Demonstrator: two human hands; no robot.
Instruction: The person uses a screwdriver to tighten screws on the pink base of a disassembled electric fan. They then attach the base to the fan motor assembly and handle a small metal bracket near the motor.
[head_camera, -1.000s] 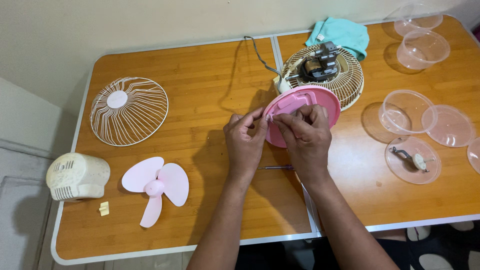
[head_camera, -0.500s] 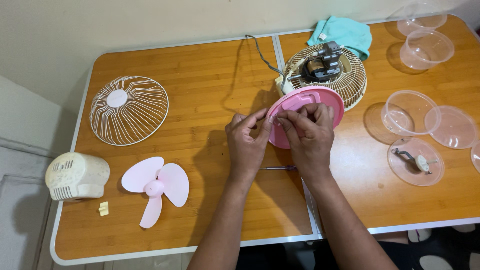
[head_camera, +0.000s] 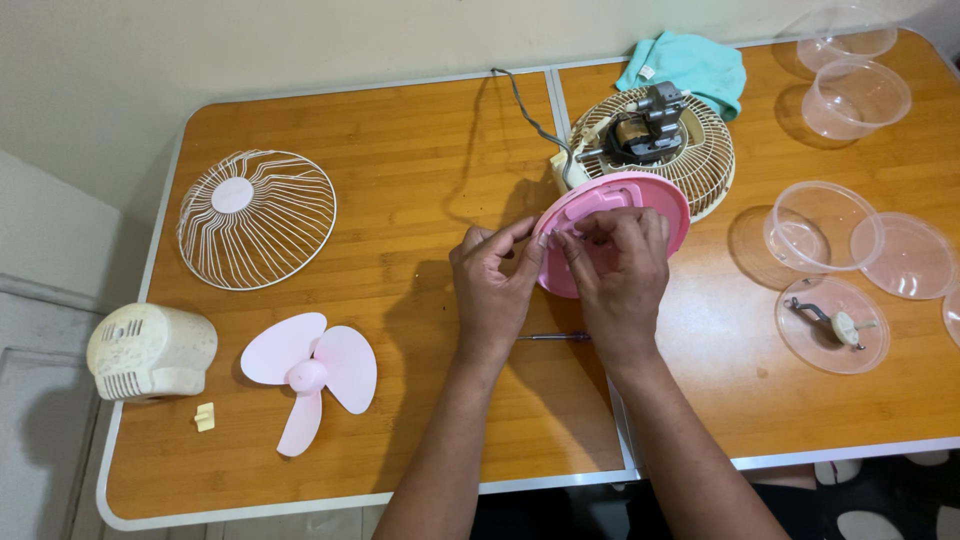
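Head view, hands: the left hand (head_camera: 492, 285) and the right hand (head_camera: 618, 280) meet at the near-left edge of the pink round base (head_camera: 640, 205), fingertips pinched together on something too small to make out.
Left hand: thumb and forefinger closed against the base's rim; whether they grip a separate small part cannot be told.
Right hand: curled over the base's face, grasping it and holding it tilted up off the table (head_camera: 400, 180).
Change: across the last second the hands have barely moved; the base sits a touch farther right and the fingertip pinch has tightened slightly.
Meaning: by my judgement the fine work at the rim is ongoing, not finished.
Behind the base: the cream rear grille with motor (head_camera: 655, 135), touching or just beyond it, with a teal cloth (head_camera: 690, 65) farther back.
Near the wrists: a thin screwdriver (head_camera: 553, 337) lying on the table.
Left side: white front grille (head_camera: 256, 218), pink blade (head_camera: 308, 375), cream housing (head_camera: 150, 352).
Right side: clear plastic tubs and lids (head_camera: 822, 225).
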